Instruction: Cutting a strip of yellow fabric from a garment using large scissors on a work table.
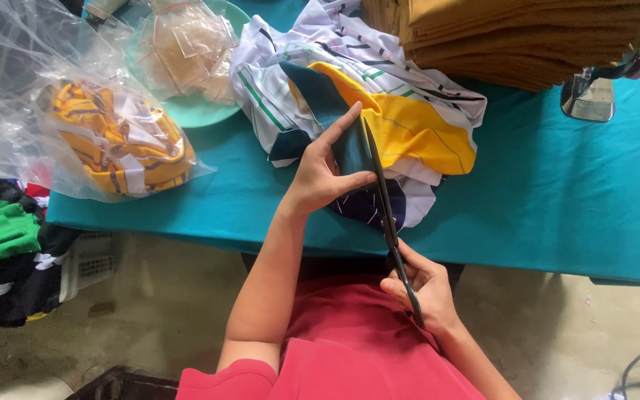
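My left hand [325,169] pinches a dark teal piece of fabric [352,150] between thumb and fingers, holding it up over the table edge. My right hand [422,287] grips the handles of long black scissors [387,207], whose blades run up along the right edge of that teal piece. Behind lies a heap of garment pieces [379,96] in white with stripes, yellow and dark teal, resting on the teal table [557,200].
A clear plastic bag [75,111] of yellow striped pieces lies at the left. A green plate [201,111] holds small clear packets. A stack of folded mustard cloth [527,37] sits at the back right. Green and black fabrics [1,252] are piled on the floor at the left.
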